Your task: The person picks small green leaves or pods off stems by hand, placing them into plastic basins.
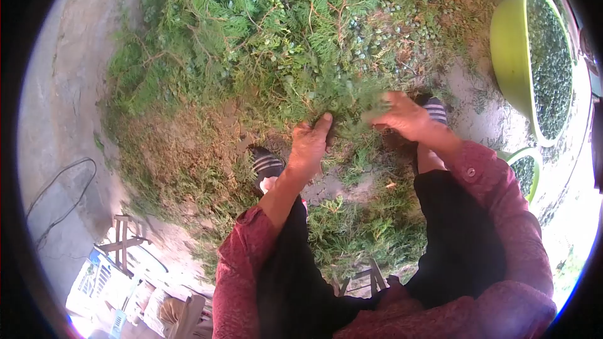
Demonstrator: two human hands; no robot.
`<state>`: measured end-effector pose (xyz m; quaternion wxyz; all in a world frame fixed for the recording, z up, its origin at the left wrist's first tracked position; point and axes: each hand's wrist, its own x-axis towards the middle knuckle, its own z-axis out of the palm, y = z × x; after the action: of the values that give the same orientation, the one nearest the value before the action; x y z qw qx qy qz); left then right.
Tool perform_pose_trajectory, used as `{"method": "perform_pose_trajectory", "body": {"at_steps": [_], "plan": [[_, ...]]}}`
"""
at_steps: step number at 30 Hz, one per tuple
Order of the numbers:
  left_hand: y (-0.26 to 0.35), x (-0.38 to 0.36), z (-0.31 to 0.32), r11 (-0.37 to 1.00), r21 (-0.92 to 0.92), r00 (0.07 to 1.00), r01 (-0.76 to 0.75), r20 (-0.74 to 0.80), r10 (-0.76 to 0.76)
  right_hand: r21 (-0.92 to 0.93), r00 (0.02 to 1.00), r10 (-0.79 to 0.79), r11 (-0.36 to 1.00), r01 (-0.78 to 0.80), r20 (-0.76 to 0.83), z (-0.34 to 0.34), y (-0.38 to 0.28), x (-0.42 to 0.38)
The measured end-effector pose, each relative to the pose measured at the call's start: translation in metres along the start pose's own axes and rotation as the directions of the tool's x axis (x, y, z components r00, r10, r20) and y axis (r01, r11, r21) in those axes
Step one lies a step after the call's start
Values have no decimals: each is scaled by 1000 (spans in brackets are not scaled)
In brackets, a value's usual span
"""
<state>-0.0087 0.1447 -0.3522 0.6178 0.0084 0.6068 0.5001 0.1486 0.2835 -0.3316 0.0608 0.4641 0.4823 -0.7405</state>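
Observation:
My left hand [309,145] is closed, thumb pointing up, around the stem end of a conifer sprig [333,97] with flat, scaly green leaves. Just to its right, my right hand [405,116] is bent in toward the same greenery, its fingertips smeared by motion. Whether those fingers pinch anything cannot be made out. In front of both hands lies a large heap of conifer branches [251,31], dotted with small bluish-green cones.
A big lime-green basin [512,50] full of small green cones stands tilted in view at right, with a smaller green basin [534,172] below it. Loose sprigs [370,223] lie between my feet. At lower left are a wooden stand [122,245] and a cable [63,213].

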Motion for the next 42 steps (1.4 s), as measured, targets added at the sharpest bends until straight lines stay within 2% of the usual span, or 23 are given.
{"method": "perform_pose_trajectory", "body": {"at_steps": [1, 2, 4, 6, 8, 9, 11, 14, 18, 20, 22, 23, 24, 28, 30, 31, 33, 36, 37, 38, 40, 41, 42], "plan": [[-3, 2, -8, 999, 21, 999, 30, -13, -30, 138, 999, -14, 990, 21, -47, -6, 6, 0], [-4, 3, -13, 997, 41, 998, 61, -25, -59, 136, 999, -13, 990, 19, -46, -14, 11, 2], [-5, 1, -14, 998, 54, 999, 40, -21, -39, -29, 952, -273, 962, 272, -139, -27, 14, 8], [-2, -2, -13, 997, 69, 1000, 18, -16, -17, -83, 940, -296, 955, 285, -171, -29, 5, 9], [11, -9, -6, 991, 112, 989, -74, 133, 59, -200, 903, -416, 899, 390, -107, -22, -11, 8], [16, -12, -3, 991, 113, 989, -74, 134, 59, -199, 903, -417, 899, 391, -109, -17, -20, 7], [23, -17, 0, 961, 277, 993, -20, 115, -12, -457, 920, -390, 813, 361, 33, -7, -34, 4], [23, -20, 2, 968, 253, 990, -3, 135, -32, -446, 928, -350, 816, 369, 127, -5, -17, 10], [39, -31, 6, 971, 233, 993, 46, 91, -69, -475, 933, -357, 813, 337, 51, -11, -8, 4], [41, -32, 5, 957, 263, 976, -122, 207, 67, -508, 894, -444, 758, 410, 59, -10, -5, 0], [38, -36, 4, 951, 255, 966, -173, 233, 113, -538, 846, -528, 694, 479, 73, -17, -6, 0], [36, -39, 4, 943, 245, 952, -224, 261, 159, -245, 901, -402, 901, 359, -160, -31, -10, 1], [33, -42, 0, 943, 245, 952, -225, 261, 160, 107, 924, -194, 965, 241, -329, -41, -16, 0], [35, -45, -5, 913, 387, 955, -130, 296, 11, 357, 972, -166, 909, 216, -166, -49, -30, -12], [40, -45, -2, 900, 421, 945, -114, 326, -33, 263, 962, -75, 965, 4, 261, -26, -32, -7], [41, -44, -2, 891, 444, 937, -94, 343, -72, 268, 962, -76, 963, 4, 262, -16, -33, -5], [41, -46, 0, 878, 473, 927, -74, 358, -114, 57, 928, -26, 998, 5, 371, 0, -36, -2], [37, -46, 3, 910, 406, 915, -80, 393, -95, -1, 909, 36, 999, -39, 416, 7, -33, 0], [35, -44, 0, 854, 515, 901, -68, 399, -169, 184, 910, -103, 983, 29, 402, 16, -28, 1], [34, -43, -2, 784, 617, 886, -61, 396, -242, 184, 910, -101, 982, 28, 402, 14, -28, -1], [32, -45, 0, 831, 552, 892, -69, 407, -196, -129, 937, -106, 979, 157, 333, 9, -34, -5], [31, -46, 0, 872, 482, 898, -80, 415, -147, -130, 936, -106, 979, 157, 336, 8, -35, -5], [31, -47, -2, 873, 482, 899, -80, 413, -146, -381, 949, -282, 869, 315, 142, 6, -35, -6]]}}
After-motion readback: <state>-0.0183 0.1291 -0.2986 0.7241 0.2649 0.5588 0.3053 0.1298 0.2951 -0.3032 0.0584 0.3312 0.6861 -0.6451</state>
